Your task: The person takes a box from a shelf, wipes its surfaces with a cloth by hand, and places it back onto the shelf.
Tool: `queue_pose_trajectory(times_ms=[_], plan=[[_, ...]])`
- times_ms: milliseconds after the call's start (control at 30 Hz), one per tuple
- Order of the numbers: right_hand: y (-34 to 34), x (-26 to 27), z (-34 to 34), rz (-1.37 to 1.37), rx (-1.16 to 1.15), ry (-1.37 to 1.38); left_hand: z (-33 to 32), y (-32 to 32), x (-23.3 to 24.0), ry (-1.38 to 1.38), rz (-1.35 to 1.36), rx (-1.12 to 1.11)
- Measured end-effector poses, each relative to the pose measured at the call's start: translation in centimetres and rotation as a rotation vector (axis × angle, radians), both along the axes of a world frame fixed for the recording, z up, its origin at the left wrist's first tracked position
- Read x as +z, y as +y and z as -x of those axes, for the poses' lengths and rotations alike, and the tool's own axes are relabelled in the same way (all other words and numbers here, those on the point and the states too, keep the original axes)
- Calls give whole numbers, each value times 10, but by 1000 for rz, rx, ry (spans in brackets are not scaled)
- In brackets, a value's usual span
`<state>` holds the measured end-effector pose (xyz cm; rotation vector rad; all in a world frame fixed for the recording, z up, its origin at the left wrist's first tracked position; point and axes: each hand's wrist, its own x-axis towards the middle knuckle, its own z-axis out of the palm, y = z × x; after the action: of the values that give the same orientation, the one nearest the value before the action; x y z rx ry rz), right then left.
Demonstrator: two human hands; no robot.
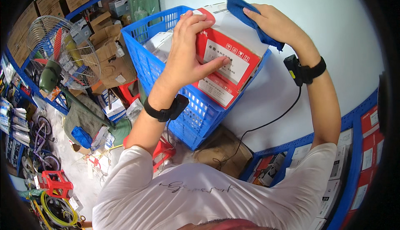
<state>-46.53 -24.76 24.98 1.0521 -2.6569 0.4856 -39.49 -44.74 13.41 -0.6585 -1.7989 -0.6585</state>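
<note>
A red and white cardboard box with printed labels lies tilted at the top of a blue plastic crate. My left hand rests on this box with its fingers spread, the thumb across the label. My right hand grips a blue cloth at the box's far right edge, against its white top. Another red and white box sits just under the first. White boxes lie inside the crate on the left.
A green standing fan is at the left, near shelves with cardboard boxes. A red plastic stool stands on the cluttered floor. Below the crate is a brown carton. Blue shelving with boxes runs along the right, by a white wall.
</note>
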Motion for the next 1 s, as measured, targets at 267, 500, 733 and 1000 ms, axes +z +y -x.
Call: queue_pose_trajectory(times_ms=[267, 500, 733, 1000], plan=[[10, -6, 4, 76, -75, -64, -2, 2, 2, -2, 9, 6], [9, -9, 2, 136, 186, -4, -4, 0, 1, -4, 15, 45], [11, -14, -24, 364, 290, -264, -9, -6, -4, -15, -10, 43], [129, -21, 12, 1691, 309, -704, -10, -1, -1, -54, -24, 21]])
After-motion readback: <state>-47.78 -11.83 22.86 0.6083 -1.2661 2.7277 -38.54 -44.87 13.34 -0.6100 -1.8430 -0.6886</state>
